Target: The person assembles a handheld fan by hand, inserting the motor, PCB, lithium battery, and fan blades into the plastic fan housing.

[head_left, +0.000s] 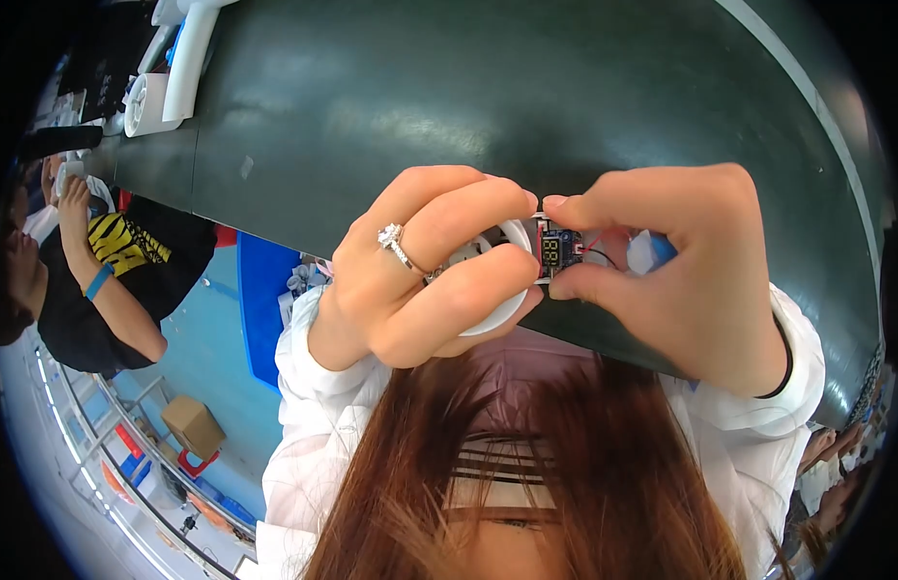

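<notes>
Over the dark green work surface (pixel 372 155), my left hand (pixel 391 280) is closed around a round white plastic housing (pixel 495 322), its fingers hiding most of it. A small circuit board (pixel 562 248) with a digit display sits at the housing's right side. My right hand (pixel 720 261) pinches the board's upper and lower edges between its fingertips. Thin red and black wires (pixel 601 249) run from the board toward a blue-and-white part (pixel 650 252) inside the curve of my right hand. Whether the board is fastened to the housing is hidden.
White plastic parts (pixel 186 72) stand on the surface at the far left. A co-worker in a black shirt (pixel 130 261) is at the left, hands near a white piece. A blue bin (pixel 259 309) and a cardboard box (pixel 193 427) are beyond my left arm. More people are at the right rim.
</notes>
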### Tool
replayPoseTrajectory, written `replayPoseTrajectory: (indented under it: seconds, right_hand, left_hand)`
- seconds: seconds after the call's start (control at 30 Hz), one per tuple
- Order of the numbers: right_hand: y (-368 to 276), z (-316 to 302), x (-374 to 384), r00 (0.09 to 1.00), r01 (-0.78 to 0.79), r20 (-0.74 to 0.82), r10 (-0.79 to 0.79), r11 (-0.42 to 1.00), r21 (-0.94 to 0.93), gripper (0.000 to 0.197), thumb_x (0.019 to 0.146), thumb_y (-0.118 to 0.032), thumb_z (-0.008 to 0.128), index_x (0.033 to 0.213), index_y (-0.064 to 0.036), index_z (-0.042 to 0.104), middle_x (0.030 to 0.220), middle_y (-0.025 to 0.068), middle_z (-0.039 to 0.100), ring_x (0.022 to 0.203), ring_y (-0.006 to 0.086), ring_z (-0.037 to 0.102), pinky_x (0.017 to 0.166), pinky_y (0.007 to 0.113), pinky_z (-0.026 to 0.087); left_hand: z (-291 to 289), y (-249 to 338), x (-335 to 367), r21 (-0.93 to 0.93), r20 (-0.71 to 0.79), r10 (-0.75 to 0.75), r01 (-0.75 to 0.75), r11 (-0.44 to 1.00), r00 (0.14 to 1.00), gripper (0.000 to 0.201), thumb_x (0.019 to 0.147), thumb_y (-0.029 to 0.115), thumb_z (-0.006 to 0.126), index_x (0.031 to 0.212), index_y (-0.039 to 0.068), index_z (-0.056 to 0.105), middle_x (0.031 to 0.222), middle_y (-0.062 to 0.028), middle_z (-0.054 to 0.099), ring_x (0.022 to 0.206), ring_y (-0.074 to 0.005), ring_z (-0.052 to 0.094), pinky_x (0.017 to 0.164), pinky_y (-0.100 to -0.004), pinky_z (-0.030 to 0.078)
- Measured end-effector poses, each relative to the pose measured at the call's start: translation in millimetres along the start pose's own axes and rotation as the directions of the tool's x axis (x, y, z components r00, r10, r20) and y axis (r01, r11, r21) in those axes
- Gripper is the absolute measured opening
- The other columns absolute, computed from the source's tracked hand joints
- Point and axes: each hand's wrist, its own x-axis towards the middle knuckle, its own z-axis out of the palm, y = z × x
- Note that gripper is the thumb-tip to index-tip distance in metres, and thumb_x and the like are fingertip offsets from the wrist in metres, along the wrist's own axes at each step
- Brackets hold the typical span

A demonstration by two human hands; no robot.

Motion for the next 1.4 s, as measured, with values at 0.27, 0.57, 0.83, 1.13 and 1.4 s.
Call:
replayPoseTrajectory:
  seconds: [0.27,0.57,0.83,1.13,1.4]
  right_hand:
    - [-10,11,37,0.994,-0.021,0.107,0.018,1.0,0.022,0.022,0.056,0.008,0.076,0.072,0.0041,0.061,0.065,0.0076,0.064,0.054,0.0095,0.052,0.052,0.023,0.042]
    - [-15,30,68,0.997,0.056,0.05,-0.056,0.998,0.007,0.02,0.058,0.002,0.077,0.073,0.0019,0.064,0.065,0.0102,0.065,0.052,0.0141,0.056,0.051,0.024,0.042]
    - [-9,33,72,0.985,0.14,0.104,-0.14,0.99,0.004,0.027,0.059,-0.002,0.08,0.085,-0.0018,0.071,0.06,0.0076,0.06,0.051,0.016,0.054,0.049,0.025,0.041]
    - [1,15,56,0.948,0.242,0.183,-0.26,0.963,0.116,0.035,0.068,0.002,0.074,0.102,-0.005,0.072,0.068,0.0081,0.064,0.054,0.0191,0.057,0.049,0.027,0.042]
    - [-37,-15,30,0.979,0.192,0.063,-0.192,0.981,0.005,0.027,0.069,0.004,0.072,0.095,-0.0034,0.072,0.068,0.0099,0.064,0.053,0.0202,0.057,0.048,0.028,0.042]
  left_hand:
    - [-12,-38,-3,0.04,-0.127,0.219,-0.215,0.976,0.968,0.039,0.055,0.005,0.08,0.091,0.011,0.068,0.093,-0.0132,0.062,0.069,-0.0266,0.06,0.057,-0.0302,0.054]
    - [-39,-56,-5,0.086,-0.038,0.089,-0.086,0.993,0.995,0.032,0.056,0.007,0.078,0.087,0.013,0.07,0.092,-0.0098,0.062,0.069,-0.0249,0.059,0.054,-0.0294,0.052]
    - [-49,-58,-5,0.138,0.013,0.071,-0.072,0.988,0.997,0.034,0.052,0.005,0.075,0.084,0.016,0.073,0.095,-0.0102,0.062,0.073,-0.0256,0.061,0.058,-0.0316,0.053]
    - [-49,-37,2,0.159,0.047,0.08,-0.087,0.984,0.996,0.036,0.054,0.005,0.075,0.088,0.013,0.07,0.092,-0.0101,0.061,0.072,-0.0255,0.059,0.056,-0.03,0.052]
    - [-56,-2,25,0.177,0.015,0.12,-0.12,0.977,0.993,0.035,0.054,0.005,0.075,0.087,0.014,0.069,0.09,-0.0093,0.06,0.071,-0.0251,0.06,0.056,-0.0292,0.052]
